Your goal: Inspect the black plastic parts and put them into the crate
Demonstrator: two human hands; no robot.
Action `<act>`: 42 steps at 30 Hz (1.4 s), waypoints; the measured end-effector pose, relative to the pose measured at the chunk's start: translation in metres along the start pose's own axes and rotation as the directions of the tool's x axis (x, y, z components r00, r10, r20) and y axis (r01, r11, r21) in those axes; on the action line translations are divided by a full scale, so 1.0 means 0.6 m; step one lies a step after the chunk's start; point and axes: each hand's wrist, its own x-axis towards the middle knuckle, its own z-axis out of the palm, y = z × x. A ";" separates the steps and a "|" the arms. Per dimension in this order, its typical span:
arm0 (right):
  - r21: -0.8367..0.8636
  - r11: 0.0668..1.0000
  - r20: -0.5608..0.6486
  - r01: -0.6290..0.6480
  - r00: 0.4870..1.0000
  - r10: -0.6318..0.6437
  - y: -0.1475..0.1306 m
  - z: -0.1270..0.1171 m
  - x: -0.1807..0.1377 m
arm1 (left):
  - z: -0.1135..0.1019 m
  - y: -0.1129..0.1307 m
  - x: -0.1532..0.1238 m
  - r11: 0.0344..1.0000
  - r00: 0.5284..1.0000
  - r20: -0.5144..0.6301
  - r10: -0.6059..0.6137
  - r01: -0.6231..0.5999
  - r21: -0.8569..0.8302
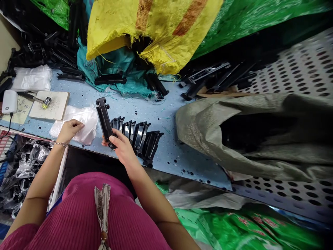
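Observation:
My right hand is closed round the lower end of a long black plastic bracket, which stands tilted above the blue table. Just right of it, several similar black brackets lie side by side in a row near the table's front edge. My left hand is pinched on a pile of clear plastic bags lying left of the held bracket. A thin bracelet sits on my left wrist.
A grey-green sack lies open to the right. A yellow sack and a teal one spill black parts at the back. A board with a small hammer, a white device and more bags sit at the left.

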 end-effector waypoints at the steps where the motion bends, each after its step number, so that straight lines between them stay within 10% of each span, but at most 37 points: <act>1: 0.037 0.999 0.025 -0.024 0.999 0.023 -0.002 0.005 0.002 | 0.001 0.001 0.000 1.000 1.000 -0.011 -0.001 0.001 -0.022; 7: 0.313 0.942 0.129 -0.123 0.988 0.086 0.009 0.053 0.056 | 0.012 0.006 -0.008 0.992 0.999 -0.041 0.025 -0.030 -0.124; 12: 0.369 0.924 -0.022 -0.100 0.993 0.116 0.026 0.078 0.099 | 0.006 0.016 -0.019 0.976 0.997 -0.034 0.063 -0.069 -0.208; 18: 0.409 0.908 0.034 -0.088 0.996 0.081 0.024 0.073 0.095 | -0.002 0.015 -0.023 0.987 0.997 0.042 0.061 -0.054 -0.153; 21: 0.411 0.904 0.000 -0.118 0.992 0.129 0.032 0.076 0.106 | -0.014 0.029 -0.032 0.960 0.963 0.008 0.268 -0.267 0.082; 24: 0.451 0.881 -0.032 -0.140 0.985 0.172 0.042 0.078 0.119 | -0.031 0.048 -0.045 0.662 0.869 0.140 0.475 -0.458 0.593; 28: 0.470 0.873 -0.031 -0.129 0.986 0.163 0.041 0.069 0.106 | -0.042 0.053 -0.039 0.244 0.856 0.314 0.410 -0.435 0.866; 31: 0.503 0.822 0.212 -0.267 0.960 0.183 0.037 0.051 0.064 | -0.047 0.035 -0.010 0.317 0.848 0.275 0.452 -0.441 0.840; 34: 0.449 0.672 0.603 -0.589 0.754 0.259 0.048 0.035 0.023 | -0.058 0.012 0.014 0.519 0.855 0.225 0.468 -0.472 0.713; 37: 0.385 0.551 0.745 -0.741 0.602 0.289 0.069 0.029 0.013 | -0.061 0.003 0.001 0.569 0.830 0.252 0.497 -0.531 0.628; 42: 0.329 0.711 0.628 -0.621 0.706 0.327 0.080 0.034 0.034 | -0.017 0.011 -0.102 0.455 0.613 0.520 0.595 -0.790 0.412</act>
